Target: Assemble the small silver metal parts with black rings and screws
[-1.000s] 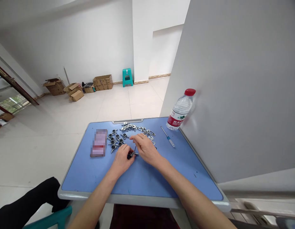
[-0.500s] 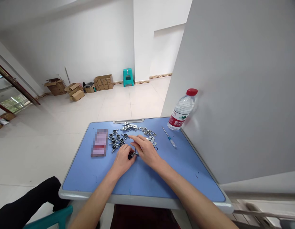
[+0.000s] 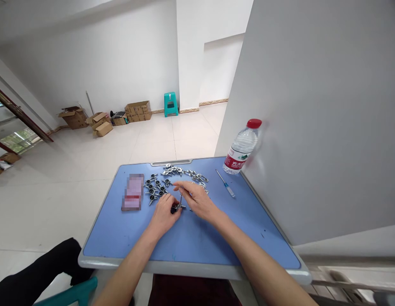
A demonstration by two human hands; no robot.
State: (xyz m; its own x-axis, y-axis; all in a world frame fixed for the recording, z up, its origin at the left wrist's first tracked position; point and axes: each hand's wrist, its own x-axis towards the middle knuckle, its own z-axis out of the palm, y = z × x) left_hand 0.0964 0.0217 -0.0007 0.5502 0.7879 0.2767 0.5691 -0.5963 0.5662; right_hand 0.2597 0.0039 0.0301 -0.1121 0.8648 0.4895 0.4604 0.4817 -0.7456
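Fingertips of my left hand [image 3: 164, 211] are closed around a small metal fitting with a dark base [image 3: 178, 207], low against the blue tabletop. A thin metal rod [image 3: 181, 198] stands up from it. My right hand [image 3: 197, 198] is over the rod, with thumb and fingers drawn together at its top; the fingers partly hide the grip. Several similar fittings with round black faces [image 3: 157, 183] lie just beyond my left hand. Past my right hand are a row of silver metal plates [image 3: 172, 171] and some silver links [image 3: 197, 176], partly covered by the hand.
A screwdriver [image 3: 227, 185] lies to the right, near a red-capped water bottle [image 3: 242, 148] by the grey partition [image 3: 312, 127]. On the left lies a blurred pinkish flat object [image 3: 133, 191]. Cardboard boxes [image 3: 138, 111] and a teal stool [image 3: 170, 104] stand along the far wall.
My right hand has shifted and turned slightly above the fitting, showing more of the thin rod and covering the dark ring beside it. My left hand keeps its hold.
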